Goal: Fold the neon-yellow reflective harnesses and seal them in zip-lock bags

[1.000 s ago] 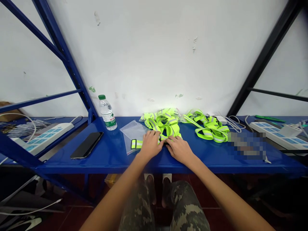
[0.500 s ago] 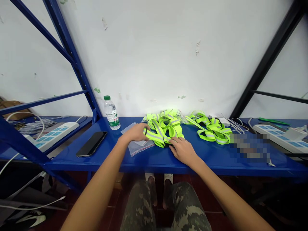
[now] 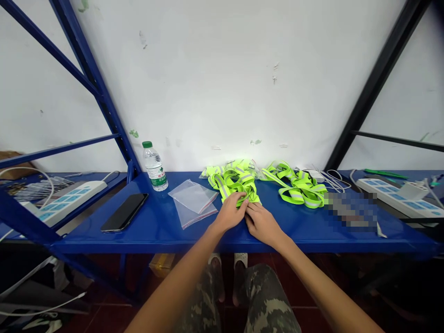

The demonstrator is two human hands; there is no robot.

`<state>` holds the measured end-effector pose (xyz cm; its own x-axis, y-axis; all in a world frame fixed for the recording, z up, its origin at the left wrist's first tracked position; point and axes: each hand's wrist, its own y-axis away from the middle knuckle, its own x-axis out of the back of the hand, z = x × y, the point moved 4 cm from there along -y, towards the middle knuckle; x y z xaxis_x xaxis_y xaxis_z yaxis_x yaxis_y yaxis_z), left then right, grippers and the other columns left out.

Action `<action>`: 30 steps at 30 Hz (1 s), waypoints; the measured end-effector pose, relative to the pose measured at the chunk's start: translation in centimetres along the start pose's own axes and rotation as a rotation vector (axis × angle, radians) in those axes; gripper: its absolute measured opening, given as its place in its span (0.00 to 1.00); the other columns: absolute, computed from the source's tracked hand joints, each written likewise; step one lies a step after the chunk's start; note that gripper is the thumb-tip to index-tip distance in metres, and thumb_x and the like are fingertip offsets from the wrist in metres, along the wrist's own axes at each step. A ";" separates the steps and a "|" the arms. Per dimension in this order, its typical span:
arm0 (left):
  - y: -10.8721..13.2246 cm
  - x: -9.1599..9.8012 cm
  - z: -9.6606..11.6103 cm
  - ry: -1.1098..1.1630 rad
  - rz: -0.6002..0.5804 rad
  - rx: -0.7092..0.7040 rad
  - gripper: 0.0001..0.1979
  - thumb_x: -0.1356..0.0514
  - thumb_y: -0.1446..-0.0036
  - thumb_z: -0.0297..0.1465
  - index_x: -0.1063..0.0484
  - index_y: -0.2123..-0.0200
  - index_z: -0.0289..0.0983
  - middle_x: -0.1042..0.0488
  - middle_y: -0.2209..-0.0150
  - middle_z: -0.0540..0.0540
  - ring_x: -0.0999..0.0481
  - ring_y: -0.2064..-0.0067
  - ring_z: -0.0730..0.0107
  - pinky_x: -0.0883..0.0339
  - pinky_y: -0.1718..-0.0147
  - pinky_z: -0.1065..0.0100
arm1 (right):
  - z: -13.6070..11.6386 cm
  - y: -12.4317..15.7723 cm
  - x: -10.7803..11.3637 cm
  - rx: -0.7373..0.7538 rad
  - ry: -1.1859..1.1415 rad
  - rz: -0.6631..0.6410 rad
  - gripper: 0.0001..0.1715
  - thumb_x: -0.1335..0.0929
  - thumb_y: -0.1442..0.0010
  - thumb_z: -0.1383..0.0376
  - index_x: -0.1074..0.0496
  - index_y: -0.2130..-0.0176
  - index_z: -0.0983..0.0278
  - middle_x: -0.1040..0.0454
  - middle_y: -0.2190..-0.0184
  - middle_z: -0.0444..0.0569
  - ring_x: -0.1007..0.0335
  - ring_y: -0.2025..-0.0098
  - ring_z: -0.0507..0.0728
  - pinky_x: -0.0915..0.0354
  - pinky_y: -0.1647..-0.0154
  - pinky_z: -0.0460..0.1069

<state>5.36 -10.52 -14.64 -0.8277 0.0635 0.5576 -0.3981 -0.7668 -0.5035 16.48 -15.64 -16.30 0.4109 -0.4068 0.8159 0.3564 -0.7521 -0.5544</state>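
A tangle of neon yellow-green reflective strap [image 3: 225,182] with a grey stripe lies in loops at the middle of the blue table. My left hand [image 3: 233,212] is closed on its near side, fingertips curled at the strap. Right beside it, my right hand [image 3: 262,222] also grips the strap, with its fingertips partly hidden behind the left ones. Two clear zip bags [image 3: 194,201] lie overlapped and flat, left of my hands. A second heap of the same strap [image 3: 300,187] rests to the right, touched by neither hand.
On the left stand a water bottle [image 3: 155,166] and a black phone [image 3: 125,212]. White power strips [image 3: 74,199] sit beyond the shelf posts on both sides. Packed bags of strap [image 3: 239,164] lie at the wall. A white cable [image 3: 336,180] coils at the back right.
My left hand has moved right, from beside the zip bags to my right hand, bringing the strap's left part in. The zip bags are now uncovered. The view has shifted slightly.
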 end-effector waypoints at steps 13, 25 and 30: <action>2.0 -0.5 1.2 -0.363 -0.245 -0.180 0.10 0.44 0.38 0.38 0.32 0.57 0.39 0.29 0.54 0.43 0.31 0.52 0.58 0.38 0.52 0.60 | 11.1 -4.0 3.2 -0.585 -0.646 0.219 0.20 0.32 0.46 0.54 0.23 0.63 0.68 0.21 0.64 0.55 0.26 0.66 0.59 0.30 0.67 0.52; 3.6 1.0 4.1 -0.604 -0.489 -0.218 0.23 0.47 0.38 0.31 0.42 0.40 0.40 0.33 0.47 0.40 0.31 0.49 0.55 0.35 0.52 0.55 | 11.8 -14.8 -2.1 -0.518 -0.065 -0.315 0.23 0.24 0.59 0.62 0.24 0.62 0.70 0.22 0.64 0.58 0.26 0.58 0.65 0.34 0.62 0.50; 4.5 0.8 4.0 -0.618 -0.434 -0.245 0.25 0.48 0.37 0.39 0.43 0.37 0.45 0.49 0.35 0.38 0.35 0.44 0.50 0.38 0.48 0.47 | 12.4 -16.8 0.5 -0.522 -0.289 -0.070 0.10 0.28 0.51 0.62 0.28 0.69 0.66 0.25 0.72 0.48 0.28 0.67 0.58 0.36 0.70 0.48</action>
<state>4.48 -16.50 -13.83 -0.2372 -0.0966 0.9666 -0.7699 -0.5881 -0.2477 21.14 3.21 -8.59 0.6389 -0.2445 0.7294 -0.0386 -0.9571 -0.2870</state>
